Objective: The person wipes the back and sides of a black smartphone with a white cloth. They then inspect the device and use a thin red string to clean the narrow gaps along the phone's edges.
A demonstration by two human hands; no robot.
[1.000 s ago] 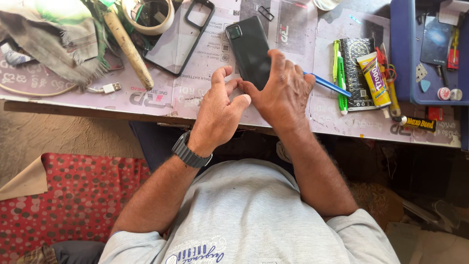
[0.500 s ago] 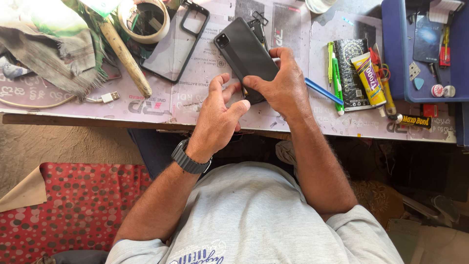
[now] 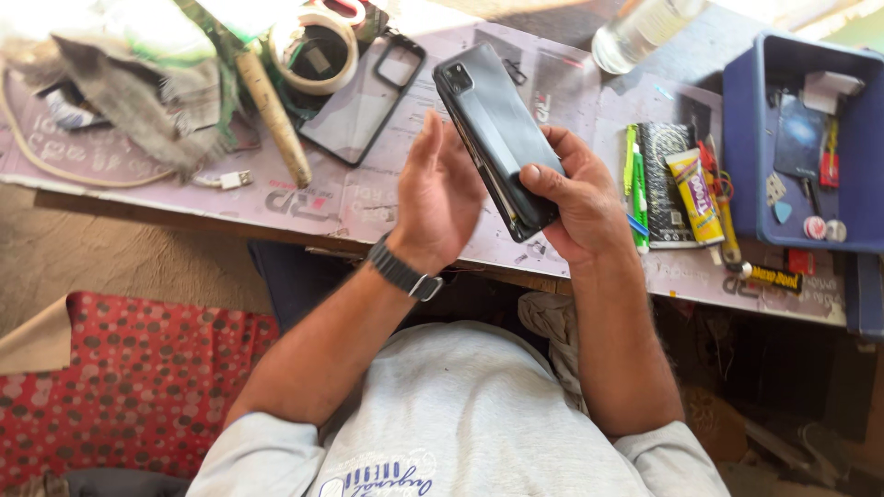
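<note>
Black phone [image 3: 497, 138] back-up, long axis tilted, camera end far-left, right hand [image 3: 575, 207] clamped on it, left hand [image 3: 437, 198] open beside.

2 hands [image 3: 442, 198] [image 3: 575, 198] — 1 dark phone [image 3: 497, 133], 1 clear case [image 3: 364, 97], 1 tape roll [image 3: 313, 51], 1 blue tray [image 3: 746, 138].

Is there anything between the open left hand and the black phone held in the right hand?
Nothing visible. The left hand is open, palm toward the black phone, with only a bare gap between them. The right hand grips the phone's lower end, on its far side from the left hand.
</note>
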